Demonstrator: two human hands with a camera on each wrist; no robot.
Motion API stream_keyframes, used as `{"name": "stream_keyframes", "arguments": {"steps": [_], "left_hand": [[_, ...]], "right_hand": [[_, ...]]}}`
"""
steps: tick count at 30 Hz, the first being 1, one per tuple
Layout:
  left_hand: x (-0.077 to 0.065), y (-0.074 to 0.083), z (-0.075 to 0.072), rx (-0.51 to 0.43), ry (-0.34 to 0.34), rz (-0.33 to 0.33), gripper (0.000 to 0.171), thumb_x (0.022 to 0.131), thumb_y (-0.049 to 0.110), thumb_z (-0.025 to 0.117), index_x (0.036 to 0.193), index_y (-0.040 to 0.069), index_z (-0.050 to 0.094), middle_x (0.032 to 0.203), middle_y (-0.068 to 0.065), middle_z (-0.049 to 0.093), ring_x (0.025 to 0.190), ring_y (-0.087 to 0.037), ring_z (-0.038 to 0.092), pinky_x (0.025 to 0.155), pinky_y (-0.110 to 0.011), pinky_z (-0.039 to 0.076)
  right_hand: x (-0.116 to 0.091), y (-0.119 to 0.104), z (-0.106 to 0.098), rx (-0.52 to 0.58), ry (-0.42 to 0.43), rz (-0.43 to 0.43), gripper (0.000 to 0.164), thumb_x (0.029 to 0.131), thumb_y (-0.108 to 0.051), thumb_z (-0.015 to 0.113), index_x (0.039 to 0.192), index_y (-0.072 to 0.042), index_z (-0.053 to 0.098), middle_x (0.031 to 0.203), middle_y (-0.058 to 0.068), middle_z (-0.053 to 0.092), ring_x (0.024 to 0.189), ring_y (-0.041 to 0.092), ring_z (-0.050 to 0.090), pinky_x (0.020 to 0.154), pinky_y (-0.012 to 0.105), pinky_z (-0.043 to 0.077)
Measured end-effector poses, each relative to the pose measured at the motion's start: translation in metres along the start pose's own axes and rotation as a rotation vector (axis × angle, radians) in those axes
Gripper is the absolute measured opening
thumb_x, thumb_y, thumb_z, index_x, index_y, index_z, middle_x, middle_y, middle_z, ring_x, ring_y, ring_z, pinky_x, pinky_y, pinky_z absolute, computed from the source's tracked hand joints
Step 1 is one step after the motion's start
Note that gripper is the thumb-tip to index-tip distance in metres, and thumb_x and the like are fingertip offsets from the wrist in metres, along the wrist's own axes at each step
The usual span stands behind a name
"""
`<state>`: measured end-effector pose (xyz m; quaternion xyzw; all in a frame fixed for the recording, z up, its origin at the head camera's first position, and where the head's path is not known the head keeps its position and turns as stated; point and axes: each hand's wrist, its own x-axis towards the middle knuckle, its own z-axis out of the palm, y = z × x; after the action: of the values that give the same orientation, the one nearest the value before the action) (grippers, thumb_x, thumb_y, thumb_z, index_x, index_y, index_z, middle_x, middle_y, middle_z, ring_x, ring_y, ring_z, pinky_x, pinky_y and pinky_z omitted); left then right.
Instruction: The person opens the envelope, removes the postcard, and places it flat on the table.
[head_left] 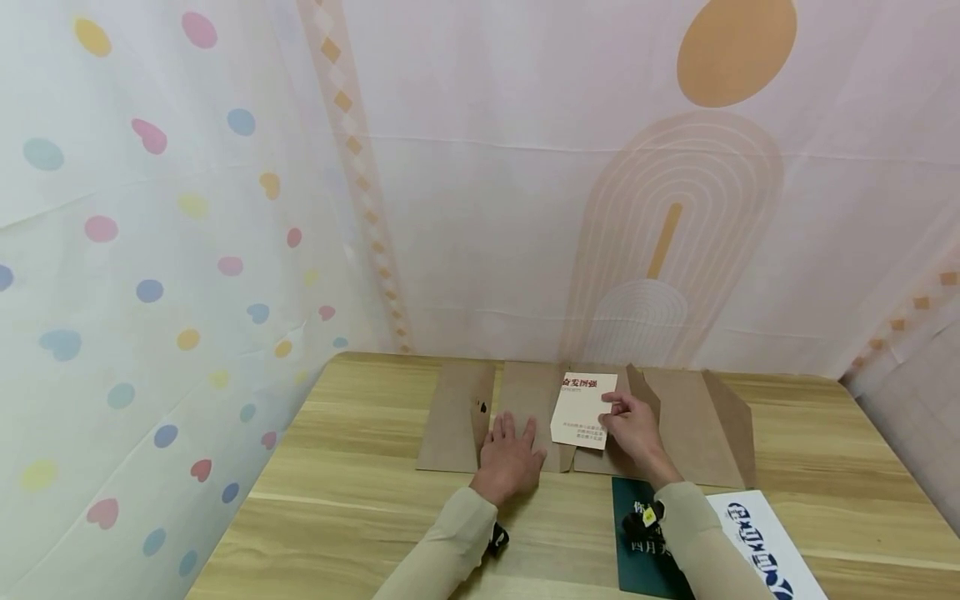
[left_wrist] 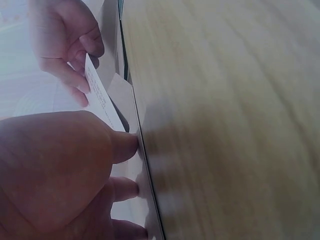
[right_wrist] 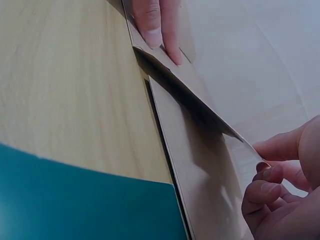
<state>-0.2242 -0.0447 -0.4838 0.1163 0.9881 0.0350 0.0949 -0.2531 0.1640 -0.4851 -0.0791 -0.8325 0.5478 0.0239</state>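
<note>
Several brown kraft paper envelopes lie in a row along the back of the wooden table. My left hand [head_left: 512,458] rests palm down with spread fingers on the second envelope [head_left: 525,387] from the left, beside the leftmost envelope [head_left: 450,417]. A cream card [head_left: 577,412] with red and dark printed characters is pinched at its right edge by my right hand [head_left: 633,429]. It stands tilted over the second and third envelopes, its lower part close to my left hand. In the left wrist view the card [left_wrist: 102,97] shows small print.
Under my right forearm lies a dark green card [head_left: 630,575] with white characters. Right of it is a white sheet [head_left: 776,533] with dark blue lettering. The rightmost envelope [head_left: 675,425] has its flap out to the right. A patterned curtain [head_left: 487,208] hangs behind the table.
</note>
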Motion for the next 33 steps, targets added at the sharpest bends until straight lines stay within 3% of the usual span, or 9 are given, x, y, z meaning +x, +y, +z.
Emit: {"name": "stream_keyframes", "arguments": {"steps": [16,33], "left_hand": [[0.001,-0.001,0.001,0.021,0.004,-0.008,0.059,0.105,0.044,0.041,0.156,0.017,0.032,0.160,-0.023,0.024,0.148,-0.038,0.024,0.115,-0.047,0.031],[0.002,-0.001,0.001,0.032,-0.002,-0.008,0.059,0.105,0.045,0.039,0.157,0.018,0.031,0.161,-0.022,0.024,0.149,-0.037,0.023,0.116,-0.047,0.031]], "right_hand": [[-0.001,0.000,-0.007,0.043,-0.011,0.008,0.035,0.089,0.001,0.064,0.124,0.001,0.062,0.091,0.008,0.051,0.076,0.019,0.051,0.058,0.024,0.043],[-0.007,-0.001,-0.016,0.046,-0.001,0.024,0.036,0.091,-0.001,0.065,0.127,-0.001,0.062,0.096,0.008,0.051,0.081,0.019,0.049,0.058,0.022,0.042]]}}
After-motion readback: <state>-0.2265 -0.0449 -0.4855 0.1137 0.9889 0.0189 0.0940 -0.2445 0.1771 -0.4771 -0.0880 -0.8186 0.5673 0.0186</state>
